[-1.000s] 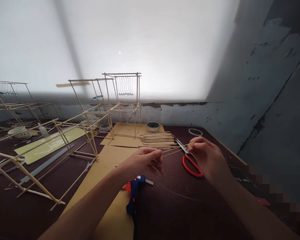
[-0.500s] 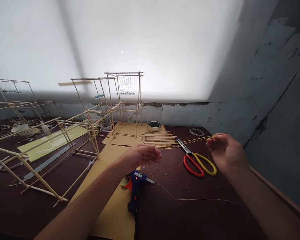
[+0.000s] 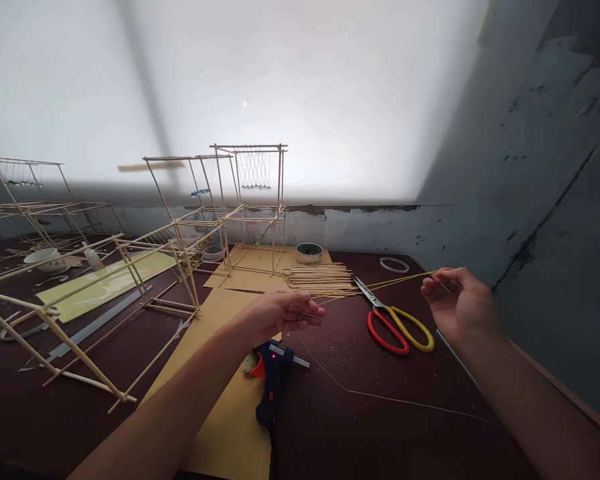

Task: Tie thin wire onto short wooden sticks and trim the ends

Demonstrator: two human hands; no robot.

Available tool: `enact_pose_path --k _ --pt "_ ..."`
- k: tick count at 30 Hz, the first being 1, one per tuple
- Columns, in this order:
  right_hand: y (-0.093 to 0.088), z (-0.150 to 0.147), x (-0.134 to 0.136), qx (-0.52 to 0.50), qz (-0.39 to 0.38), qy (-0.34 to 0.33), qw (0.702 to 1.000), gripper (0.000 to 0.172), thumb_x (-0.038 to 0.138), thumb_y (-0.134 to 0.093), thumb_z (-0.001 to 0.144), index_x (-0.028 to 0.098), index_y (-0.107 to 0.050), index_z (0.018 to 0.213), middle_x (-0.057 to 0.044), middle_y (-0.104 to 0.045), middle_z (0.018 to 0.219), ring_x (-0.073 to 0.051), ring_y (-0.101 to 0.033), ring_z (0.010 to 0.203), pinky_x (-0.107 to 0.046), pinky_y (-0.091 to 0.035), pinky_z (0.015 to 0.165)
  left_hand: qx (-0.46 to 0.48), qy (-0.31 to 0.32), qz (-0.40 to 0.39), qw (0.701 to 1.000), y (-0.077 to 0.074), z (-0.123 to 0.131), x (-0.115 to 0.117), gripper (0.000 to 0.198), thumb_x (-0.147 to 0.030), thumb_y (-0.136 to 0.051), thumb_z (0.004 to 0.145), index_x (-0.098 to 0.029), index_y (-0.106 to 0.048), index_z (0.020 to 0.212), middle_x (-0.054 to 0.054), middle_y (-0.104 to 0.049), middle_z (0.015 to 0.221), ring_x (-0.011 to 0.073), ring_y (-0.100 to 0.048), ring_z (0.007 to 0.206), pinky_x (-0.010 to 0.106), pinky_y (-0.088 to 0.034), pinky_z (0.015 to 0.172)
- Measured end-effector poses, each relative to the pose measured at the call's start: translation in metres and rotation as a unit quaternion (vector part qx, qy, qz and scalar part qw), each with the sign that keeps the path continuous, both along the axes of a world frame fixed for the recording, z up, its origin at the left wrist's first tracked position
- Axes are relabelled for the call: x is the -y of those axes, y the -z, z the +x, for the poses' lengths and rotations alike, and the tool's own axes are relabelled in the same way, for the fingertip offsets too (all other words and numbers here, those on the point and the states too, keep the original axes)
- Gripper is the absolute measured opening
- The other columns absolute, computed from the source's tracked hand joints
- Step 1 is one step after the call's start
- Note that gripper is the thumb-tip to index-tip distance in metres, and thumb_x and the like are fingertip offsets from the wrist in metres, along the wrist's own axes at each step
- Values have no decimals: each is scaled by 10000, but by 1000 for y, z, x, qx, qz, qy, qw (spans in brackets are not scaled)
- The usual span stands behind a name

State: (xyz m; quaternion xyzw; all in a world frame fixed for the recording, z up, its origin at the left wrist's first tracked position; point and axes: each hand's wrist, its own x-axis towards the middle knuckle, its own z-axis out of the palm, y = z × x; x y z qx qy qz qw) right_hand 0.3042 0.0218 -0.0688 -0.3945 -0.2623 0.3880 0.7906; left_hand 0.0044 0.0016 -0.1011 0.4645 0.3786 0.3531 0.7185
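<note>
A thin yellow string runs as two strands between my hands, above the table. My left hand pinches one end, thumb against finger, and a loose tail of the string hangs from it, curving across the dark tabletop toward my right forearm. At the right, my right hand pinches the other end between thumb and fingertips. Below the strands lie scissors with one red and one yellow handle, blades partly apart. A blue glue gun with a lit red light rests under my left hand.
Thin wooden sticks lie in a pile behind the string. A round tin and a white ring sit farther back. Stick frames with hanging glass beads fill the left side. Brown cardboard lies under my left arm.
My right hand has moved slightly to the right, drawing the strands longer. My left hand stays nearly in place, and the loose tail has shifted a little on the table.
</note>
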Motion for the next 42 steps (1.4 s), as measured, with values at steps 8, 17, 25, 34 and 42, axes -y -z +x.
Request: enact_pose_path --k 8,17,25,34,42 --pt "-1 5 -2 -37 -12 31 999 143 47 -578 649 149 -546 555 14 -504 638 -82 -531 580 -178 -505 537 -30 -45 48 997 2 2 -1 373 -473 -763 781 -120 -777 901 126 -758 1065 184 -708 969 248 -516 840" --pt "-9 5 4 -33 38 -41 998 75 120 -512 596 169 -481 549 -8 -496 686 -158 -657 735 -282 -569 681 -188 -196 284 919 2 5 2 344 -472 -697 815 -142 -793 822 64 -742 786 192 -664 793 263 -470 708" --pt "-4 -22 29 208 -17 -253 945 128 177 -525 622 186 -450 519 35 -354 529 -59 -168 424 -233 -141 384 -247 -248 446 824 -4 19 18 184 -357 -640 879 -210 -747 849 55 -742 897 192 -662 827 284 -476 800" --pt "12 -76 67 579 17 -226 783 249 385 -607 888 229 -668 1072 -13 -659 846 -95 -376 472 -259 -284 431 -221 -161 485 830 -8 30 34 156 -355 -626 894 -235 -724 875 68 -724 986 201 -641 894 305 -477 852" --pt "24 -80 63 486 10 -316 815 291 472 -608 923 201 -705 878 -20 -657 726 -157 -569 630 -256 -410 525 -204 -160 467 846 -9 30 37 164 -352 -666 875 -221 -742 937 75 -735 1003 202 -660 913 311 -507 853"
